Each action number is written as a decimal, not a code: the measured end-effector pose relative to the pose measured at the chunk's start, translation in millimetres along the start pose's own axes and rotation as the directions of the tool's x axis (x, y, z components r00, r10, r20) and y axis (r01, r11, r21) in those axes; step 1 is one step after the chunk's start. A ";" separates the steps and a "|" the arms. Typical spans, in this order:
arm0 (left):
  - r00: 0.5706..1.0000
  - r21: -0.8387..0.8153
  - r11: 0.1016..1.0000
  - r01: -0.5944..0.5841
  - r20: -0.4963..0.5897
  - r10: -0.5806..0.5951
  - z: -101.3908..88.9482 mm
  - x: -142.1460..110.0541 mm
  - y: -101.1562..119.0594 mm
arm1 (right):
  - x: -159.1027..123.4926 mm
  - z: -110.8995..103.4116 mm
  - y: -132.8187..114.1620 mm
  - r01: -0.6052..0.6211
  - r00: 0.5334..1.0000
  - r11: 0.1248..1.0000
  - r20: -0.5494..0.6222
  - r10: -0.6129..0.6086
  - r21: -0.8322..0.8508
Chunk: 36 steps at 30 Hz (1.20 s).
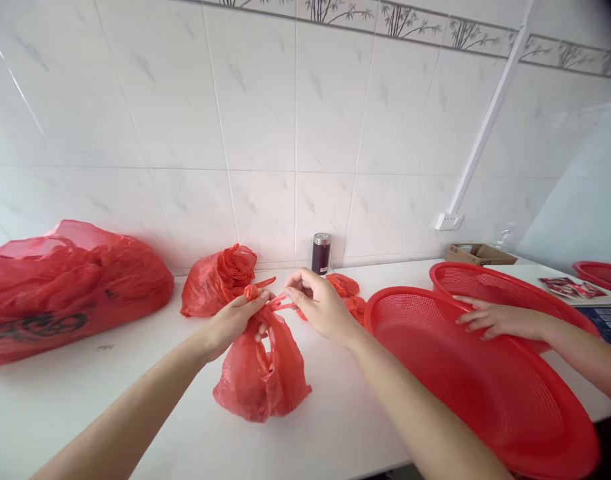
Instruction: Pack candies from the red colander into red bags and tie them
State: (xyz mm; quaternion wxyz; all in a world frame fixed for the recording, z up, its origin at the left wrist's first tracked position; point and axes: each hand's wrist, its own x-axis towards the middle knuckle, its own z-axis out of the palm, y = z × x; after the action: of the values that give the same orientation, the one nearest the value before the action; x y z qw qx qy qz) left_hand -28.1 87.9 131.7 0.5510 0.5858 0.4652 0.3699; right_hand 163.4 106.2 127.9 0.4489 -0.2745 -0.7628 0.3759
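A filled red plastic bag (265, 383) rests on the white table in front of me, its top gathered upward. My left hand (242, 317) is closed around the bunched neck and handles of this bag. To the right, my right hand (318, 303) pinches a thin twisted strip of the same bag, drawn out sideways between both hands. Some fingertips of each hand are hidden behind the plastic. What the bag contains cannot be made out.
A large red bag (75, 293) lies at left, with a smaller red bag (218, 280) behind my left hand. A dark tumbler (321, 255) stands by the wall. Red baskets (465, 387) fill the right side, where another person's hand (505, 320) touches one. Behind is a cardboard box (478, 255).
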 end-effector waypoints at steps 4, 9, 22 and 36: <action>0.987 0.131 0.987 -0.097 0.140 0.079 -7.4 -5.7 2.1 | -23.7 9.4 -17.9 0.017 0.998 0.993 0.059 -0.024 0.113; 0.990 0.394 0.913 -0.109 0.120 0.067 -3.4 -7.3 -0.3 | -11.5 15.2 15.0 -0.054 0.997 0.997 -0.059 0.057 0.051; 0.898 0.729 0.631 -0.266 -0.051 0.437 -2.0 1.2 -40.5 | -14.9 37.3 55.8 -0.252 0.959 0.930 0.198 0.203 0.267; 0.929 0.645 0.750 0.147 -0.351 0.119 -46.0 -47.5 -133.6 | -66.2 40.8 144.2 -0.426 0.879 0.902 -0.269 0.394 -0.073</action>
State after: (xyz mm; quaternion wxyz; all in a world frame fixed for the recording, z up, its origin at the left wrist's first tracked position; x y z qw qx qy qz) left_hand -103.9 51.2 8.7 0.2131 0.6582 0.6653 0.2806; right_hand 168.4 124.5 -34.8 0.4319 -0.5033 -0.6479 0.3748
